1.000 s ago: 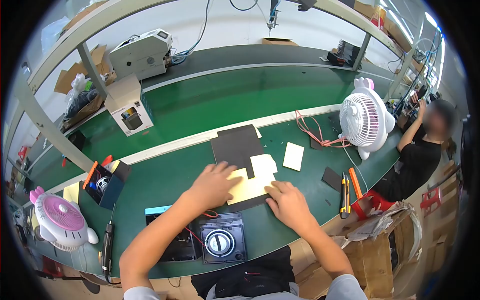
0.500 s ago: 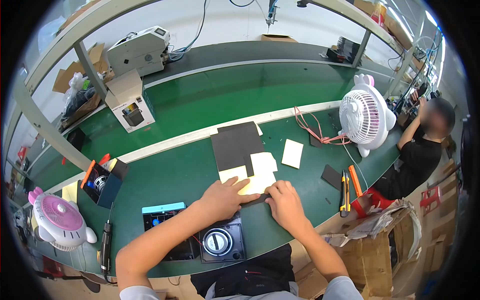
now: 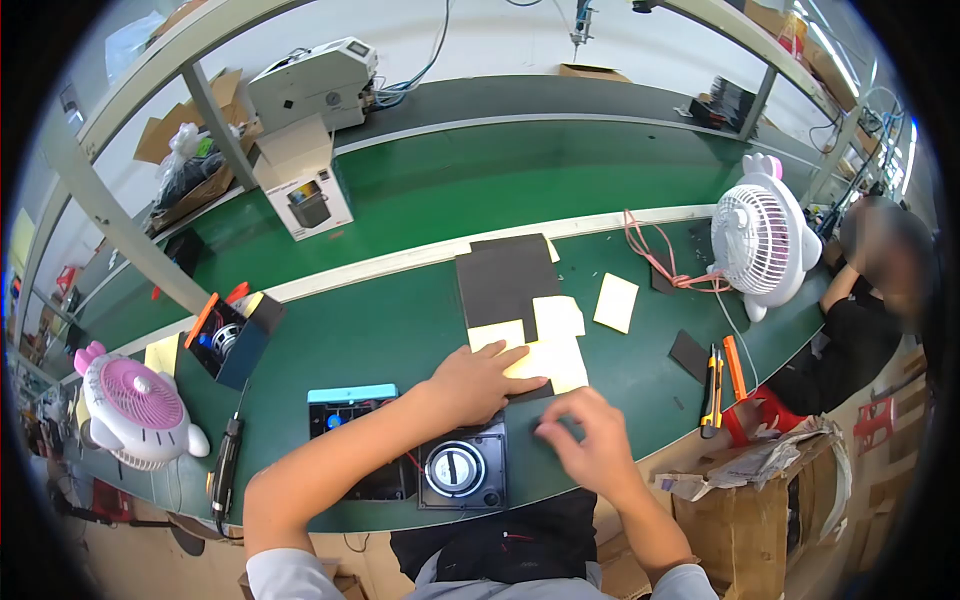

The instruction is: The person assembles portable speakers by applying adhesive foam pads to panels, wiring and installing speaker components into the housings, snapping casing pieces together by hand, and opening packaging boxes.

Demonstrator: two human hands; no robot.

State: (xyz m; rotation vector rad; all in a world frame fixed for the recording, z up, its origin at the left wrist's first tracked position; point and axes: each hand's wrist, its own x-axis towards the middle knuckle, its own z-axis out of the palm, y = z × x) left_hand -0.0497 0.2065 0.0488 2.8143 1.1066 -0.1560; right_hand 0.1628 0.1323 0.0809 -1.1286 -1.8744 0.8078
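Note:
My left hand [image 3: 478,385] lies with fingers spread, pressing on pale yellow paper pieces [image 3: 558,362] that overlap the lower part of a black sheet [image 3: 508,280]. My right hand [image 3: 592,440] is just off their lower right, thumb and fingers pinched together; a small dark bit seems to show at the fingertips, too small to name. Under my left forearm sits an opened black case with a blue edge [image 3: 352,392], partly hidden. Beside it, nearer me, a round speaker [image 3: 455,468] is set in a black panel, joined by a red wire.
On the right lie a yellow paper piece [image 3: 615,303], a black piece [image 3: 689,355], a utility knife [image 3: 712,392] and a white fan [image 3: 755,240]. A soldering iron [image 3: 226,465] and pink fan [image 3: 140,405] are left. A person [image 3: 850,350] sits at far right.
My right hand has lifted off the yellow paper and drawn back towards me, fingers pinched. My left hand stays on the paper. The whole view has shifted slightly.

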